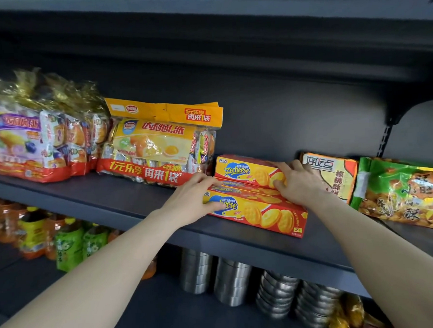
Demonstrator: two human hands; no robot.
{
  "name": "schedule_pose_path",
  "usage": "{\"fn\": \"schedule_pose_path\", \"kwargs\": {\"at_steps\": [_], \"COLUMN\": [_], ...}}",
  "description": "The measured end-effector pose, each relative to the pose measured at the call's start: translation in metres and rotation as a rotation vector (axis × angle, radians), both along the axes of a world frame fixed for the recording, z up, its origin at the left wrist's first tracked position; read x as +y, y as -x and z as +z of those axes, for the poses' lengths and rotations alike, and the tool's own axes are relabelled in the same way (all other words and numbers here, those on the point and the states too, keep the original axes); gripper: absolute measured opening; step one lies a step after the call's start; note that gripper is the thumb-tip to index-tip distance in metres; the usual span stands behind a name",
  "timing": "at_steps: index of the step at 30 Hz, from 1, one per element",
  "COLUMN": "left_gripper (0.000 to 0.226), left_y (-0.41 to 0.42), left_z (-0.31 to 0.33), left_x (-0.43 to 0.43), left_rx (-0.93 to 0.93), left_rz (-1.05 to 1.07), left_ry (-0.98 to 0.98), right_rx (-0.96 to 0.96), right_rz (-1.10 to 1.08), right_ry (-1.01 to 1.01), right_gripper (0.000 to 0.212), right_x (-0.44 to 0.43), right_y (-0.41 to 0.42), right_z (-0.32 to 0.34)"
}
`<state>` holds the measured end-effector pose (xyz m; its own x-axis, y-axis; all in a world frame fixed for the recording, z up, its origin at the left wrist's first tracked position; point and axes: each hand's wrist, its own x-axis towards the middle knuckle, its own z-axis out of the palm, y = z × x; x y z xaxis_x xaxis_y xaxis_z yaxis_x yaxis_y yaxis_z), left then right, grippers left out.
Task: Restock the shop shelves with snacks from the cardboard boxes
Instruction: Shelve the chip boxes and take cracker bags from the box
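Hands on red-and-yellow cardboard "Zecheese" biscuit boxes (241, 188) at the front of a dark grey metal shelf (99, 195).
The left hand (194, 197) curls round the front box (265, 215), thumb across its logo. The right hand (298, 182) grips the right end of the rear box (243, 171). They lie between a yellow plastic cake bag (156, 142) reading "再来1袋" and an orange foil pack (335, 175) reading "好吃点".

Zecheese cracker boxes (252, 194) on the dark shelf (111, 194)
Rear box (246, 172) and front box (260, 215): long, closed red-and-yellow cartons printed with round sandwich crackers, each standing on a long edge, printed face outward. The front box sits at 5 o'clock of the rear box, near the shelf lip. A further carton face shows between them.
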<state>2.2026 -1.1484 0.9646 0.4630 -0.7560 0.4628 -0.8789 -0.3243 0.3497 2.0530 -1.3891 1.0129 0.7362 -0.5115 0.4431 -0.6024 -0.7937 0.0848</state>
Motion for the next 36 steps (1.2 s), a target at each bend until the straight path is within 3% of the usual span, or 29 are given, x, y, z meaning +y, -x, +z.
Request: {"fn": "schedule_pose_path", "kwargs": {"at_steps": [4, 12, 20, 24, 29, 36], "left_gripper": [0.059, 0.056, 0.048, 0.045, 0.040, 0.036], "left_y": [0.003, 0.024, 0.049, 0.055, 0.058, 0.068], "left_z": [0.004, 0.001, -0.037, -0.086, -0.171, -0.339], "left_x": [0.002, 0.032, 0.123, 0.179, 0.233, 0.299], "left_rx": [-0.072, -0.259, -0.267, -0.228, -0.125, 0.091], "left_rz": [0.024, 0.077, 0.142, 0.167, 0.188, 0.249], "left_ry": [-0.046, 0.020, 0.084, 0.074, 0.021, -0.174], "right_rx": [0.023, -0.153, -0.230, -0.285, -0.196, -0.002], "right_rz": [-0.037, 0.129, 0.186, 0.214, 0.241, 0.254], "right_ry": [0.090, 0.388, 0.366, 0.296, 0.182, -0.108], "right_gripper": [0.054, 0.036, 0.047, 0.045, 0.051, 0.042], "right_x": [0.014, 0.078, 0.176, 0.227, 0.288, 0.362], "right_y": [0.004, 0.026, 0.054, 0.063, 0.075, 0.093], "right_z": [0.003, -0.007, -0.055, -0.109, -0.203, -0.402]}}
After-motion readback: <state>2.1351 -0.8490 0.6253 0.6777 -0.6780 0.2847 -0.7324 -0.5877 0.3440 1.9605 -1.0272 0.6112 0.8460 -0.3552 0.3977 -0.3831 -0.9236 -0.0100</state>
